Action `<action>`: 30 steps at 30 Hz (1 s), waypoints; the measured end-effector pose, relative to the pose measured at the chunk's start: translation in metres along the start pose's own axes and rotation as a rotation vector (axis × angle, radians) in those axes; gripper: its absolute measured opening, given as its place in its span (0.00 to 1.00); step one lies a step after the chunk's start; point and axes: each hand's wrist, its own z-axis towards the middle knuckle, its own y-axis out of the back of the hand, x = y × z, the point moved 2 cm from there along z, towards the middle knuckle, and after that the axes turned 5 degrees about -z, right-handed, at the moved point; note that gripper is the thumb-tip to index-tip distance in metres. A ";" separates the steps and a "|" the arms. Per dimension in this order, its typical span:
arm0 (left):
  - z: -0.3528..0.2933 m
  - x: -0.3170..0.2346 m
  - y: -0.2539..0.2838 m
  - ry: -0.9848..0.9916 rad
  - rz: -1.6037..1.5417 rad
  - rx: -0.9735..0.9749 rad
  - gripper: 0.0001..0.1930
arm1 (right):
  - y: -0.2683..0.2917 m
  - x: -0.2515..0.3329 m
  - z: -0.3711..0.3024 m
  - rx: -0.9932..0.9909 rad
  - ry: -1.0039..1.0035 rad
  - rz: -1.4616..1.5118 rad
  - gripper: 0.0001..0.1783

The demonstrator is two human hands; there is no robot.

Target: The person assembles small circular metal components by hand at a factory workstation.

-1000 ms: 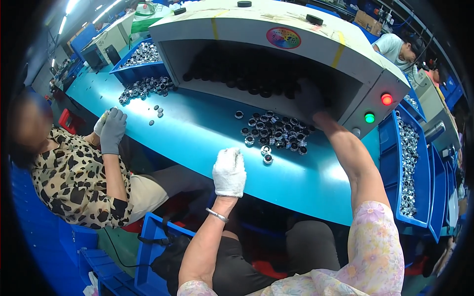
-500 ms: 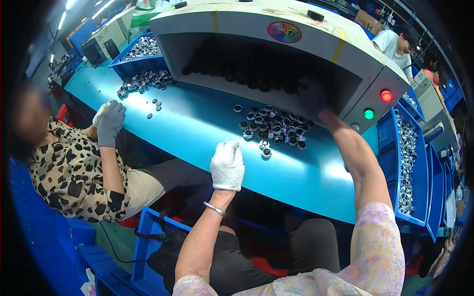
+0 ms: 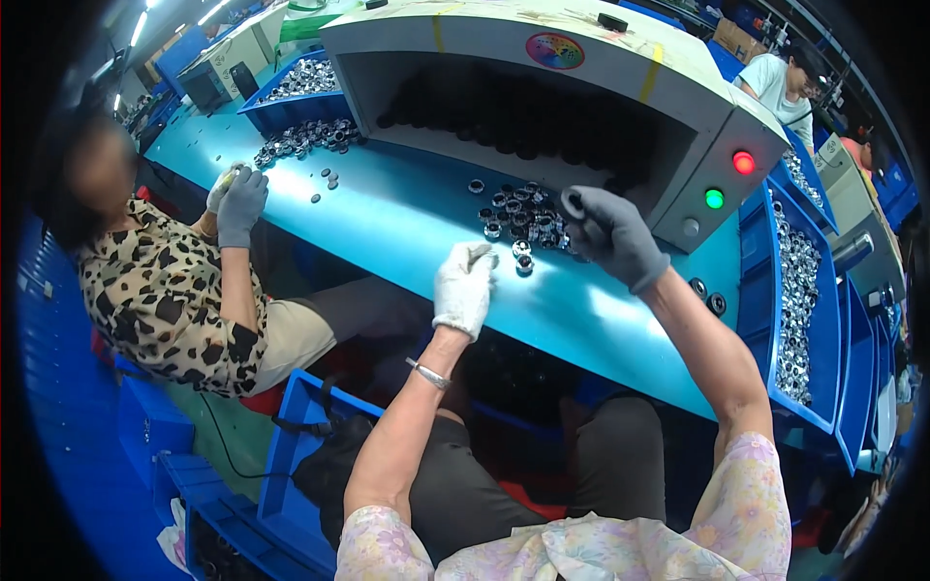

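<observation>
My right hand (image 3: 620, 237), in a grey glove, pinches a small dark ring-shaped part (image 3: 573, 202) above the blue work surface. My left hand (image 3: 465, 289), in a white glove, is closed over the front edge of the surface; whatever its fingers hold, if anything, is hidden. Between and beyond my hands lies a heap of small shiny chrome parts (image 3: 523, 215) with dark centres. Two of them (image 3: 523, 256) sit apart, just beyond my left fingers. Rows of dark round parts (image 3: 504, 140) are dimly visible inside the open white machine (image 3: 426, 41) behind.
Blue bins of chrome parts stand at right (image 3: 781, 320) and far left (image 3: 276, 114), near another chrome pile (image 3: 305, 140). Two dark rings (image 3: 715, 303) lie by my right forearm. A co-worker in a spotted shirt (image 3: 174, 310) sits at left, gloved hands over the table (image 3: 378, 218).
My right hand has come out of the machine's dark opening toward me, now with a dark ring in its fingers. My left hand has shifted slightly. The whole view has moved a little.
</observation>
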 end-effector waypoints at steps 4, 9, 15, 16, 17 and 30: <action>-0.059 -0.036 -0.027 0.230 -0.472 0.165 0.08 | -0.027 -0.010 -0.072 -0.107 0.068 -0.091 0.10; -0.129 -0.064 -0.034 0.271 -0.726 0.236 0.08 | -0.041 -0.017 -0.135 -0.115 0.124 -0.261 0.12; -0.194 -0.066 -0.047 0.299 -0.626 0.166 0.08 | -0.064 -0.034 -0.197 -0.114 0.107 -0.216 0.13; -0.199 -0.062 -0.048 0.299 -0.671 0.179 0.08 | -0.064 -0.036 -0.202 -0.114 0.109 -0.217 0.13; -0.203 -0.058 -0.048 0.285 -0.693 0.191 0.07 | -0.063 -0.041 -0.205 -0.106 0.106 -0.200 0.13; -0.184 -0.035 -0.061 0.309 -1.160 0.397 0.06 | -0.025 -0.069 -0.183 -0.107 -0.248 0.467 0.17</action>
